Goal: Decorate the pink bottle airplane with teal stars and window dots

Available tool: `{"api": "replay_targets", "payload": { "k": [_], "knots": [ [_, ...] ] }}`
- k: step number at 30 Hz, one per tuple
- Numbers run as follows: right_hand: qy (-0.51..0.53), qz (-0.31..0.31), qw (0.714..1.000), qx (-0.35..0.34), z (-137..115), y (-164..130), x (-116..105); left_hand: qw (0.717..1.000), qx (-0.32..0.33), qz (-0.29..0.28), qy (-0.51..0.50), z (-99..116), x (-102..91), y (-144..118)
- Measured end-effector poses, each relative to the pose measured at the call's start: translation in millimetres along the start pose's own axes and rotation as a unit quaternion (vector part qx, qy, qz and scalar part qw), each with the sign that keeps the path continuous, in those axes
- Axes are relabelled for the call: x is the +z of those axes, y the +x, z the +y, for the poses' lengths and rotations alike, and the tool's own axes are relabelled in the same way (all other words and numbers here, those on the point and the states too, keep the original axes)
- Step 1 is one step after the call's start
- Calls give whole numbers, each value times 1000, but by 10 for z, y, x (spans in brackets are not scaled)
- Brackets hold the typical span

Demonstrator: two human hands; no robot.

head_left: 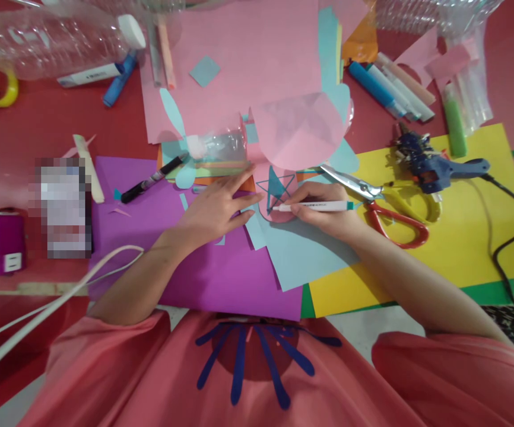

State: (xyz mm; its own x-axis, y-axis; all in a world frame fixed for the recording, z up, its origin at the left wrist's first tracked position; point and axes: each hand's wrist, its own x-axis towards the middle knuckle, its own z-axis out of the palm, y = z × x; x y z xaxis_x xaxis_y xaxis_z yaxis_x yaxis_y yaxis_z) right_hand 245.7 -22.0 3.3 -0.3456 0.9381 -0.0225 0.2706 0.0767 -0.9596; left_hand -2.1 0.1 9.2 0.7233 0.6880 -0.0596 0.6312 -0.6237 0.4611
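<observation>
My right hand (328,209) is closed around a white marker (328,206) with a teal end. Its tip rests on a rounded pink paper piece (263,178), where a teal star (277,188) is outlined and partly coloured in. With fingers spread, my left hand (216,207) lies flat at the left edge of that piece. Just above is a clear plastic bottle (224,142) lying on its side, with a pink paper shape (301,127) over its right part. Pale blue paper (314,255) lies under my right hand.
Scissors (399,222) and a blue glue gun (439,166) with a black cord lie on yellow paper (475,237). A black pen (154,178) rests on purple paper (239,279). A phone (65,210) lies left; several markers (390,89) and a large bottle (52,41) lie farther back.
</observation>
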Motion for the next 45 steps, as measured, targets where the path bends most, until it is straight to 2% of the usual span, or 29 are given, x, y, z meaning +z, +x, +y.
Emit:
{"api": "replay_targets", "payload": {
  "k": [3, 5, 14, 23, 29, 31, 37, 45],
  "knots": [
    [-26, 55, 998, -2, 16, 1, 6, 1000, 0, -3, 3, 2, -6, 2],
    [-40, 64, 997, -4, 17, 1, 15, 1000, -1, -2, 1, 4, -6, 2],
    [-42, 52, 998, 2, -9, 10, 33, 1000, -8, -4, 6, 11, -6, 1],
    [-18, -13, 1000, -9, -20, 0, 21, 1000, -10, -10, 14, 19, -25, 7],
    [1, -27, 999, -19, 3, -8, 22, 1000, -12, -15, -2, 19, -22, 11],
    [6, -19, 1000, -20, 18, -6, 13, 1000, -11, -13, 2, 12, -15, 9],
    [-30, 60, 997, -30, 28, 8, 18, 1000, 5, 0, 21, -3, 3, 2],
    [-40, 57, 997, -27, -6, 19, 38, 1000, -12, -6, 2, 11, -7, 2]
  ]
}}
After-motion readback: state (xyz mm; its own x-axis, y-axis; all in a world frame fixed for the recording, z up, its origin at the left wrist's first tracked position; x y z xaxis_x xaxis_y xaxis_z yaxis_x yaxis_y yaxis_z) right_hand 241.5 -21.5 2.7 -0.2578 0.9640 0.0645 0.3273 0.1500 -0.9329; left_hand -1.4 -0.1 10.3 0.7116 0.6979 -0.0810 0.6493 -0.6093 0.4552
